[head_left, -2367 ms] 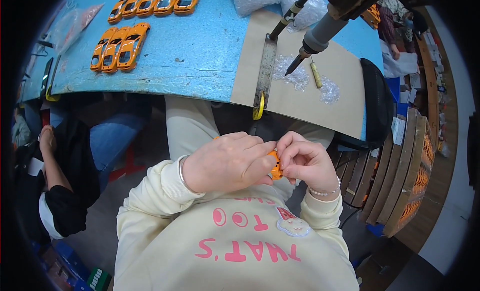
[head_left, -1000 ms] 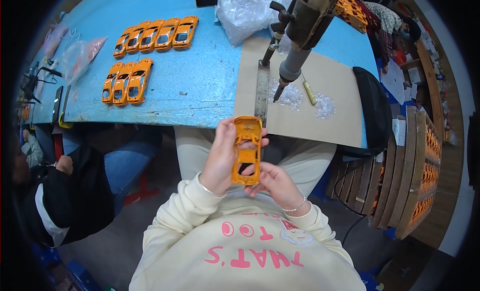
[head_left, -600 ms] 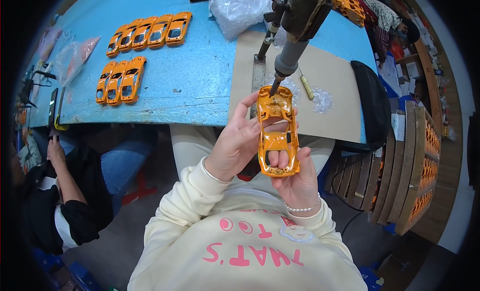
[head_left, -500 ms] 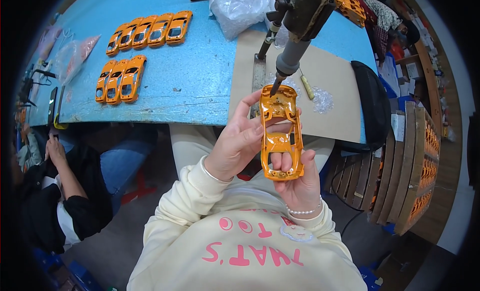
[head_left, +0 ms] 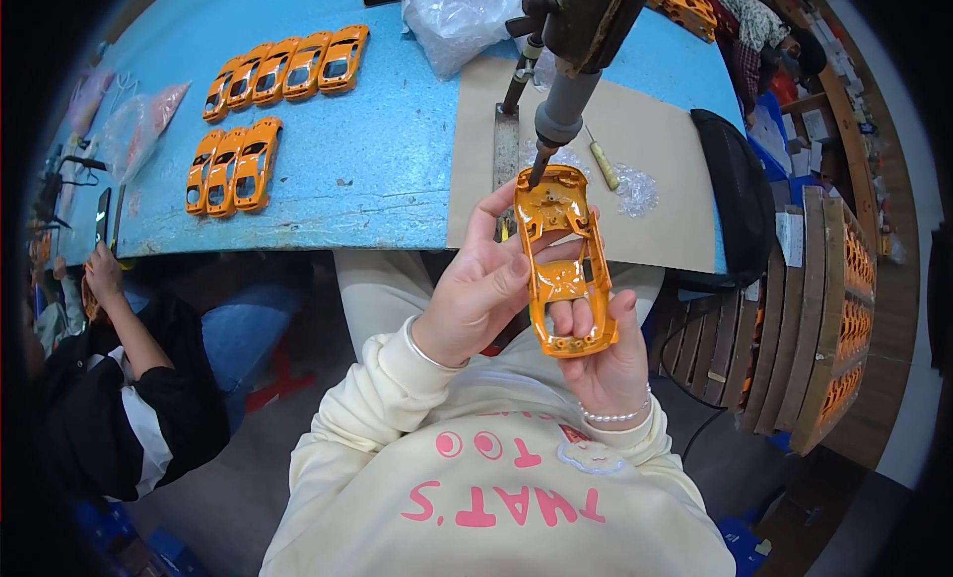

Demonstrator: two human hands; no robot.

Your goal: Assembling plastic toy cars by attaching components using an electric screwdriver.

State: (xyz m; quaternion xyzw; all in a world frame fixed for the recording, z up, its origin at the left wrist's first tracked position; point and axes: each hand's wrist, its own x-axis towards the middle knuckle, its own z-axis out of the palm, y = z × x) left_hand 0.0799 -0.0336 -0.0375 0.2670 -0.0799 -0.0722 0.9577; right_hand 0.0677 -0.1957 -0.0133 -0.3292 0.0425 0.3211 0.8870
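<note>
Just right of the frame's centre, an orange car shell (head_left: pixel 559 276) is held under a pointed tool (head_left: pixel 559 117), its upper-left corner overlapped by the tip (head_left: pixel 537 172) — contact cannot be told. Should the shell be tilted by uneven support, its glossy surface could be scratched or gouged. Its left edge is gripped by the partly closed left hand (head_left: pixel 476 297); its lower end is cradled from beneath by the loosely curled right hand (head_left: pixel 611 371).

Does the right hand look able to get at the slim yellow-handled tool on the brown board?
Probably not yet: the right hand supports the near end of the glossy orange car shell. If freed, it likely could: the slim yellow-handled tool lies uncovered beyond the shell's far right corner.
</note>
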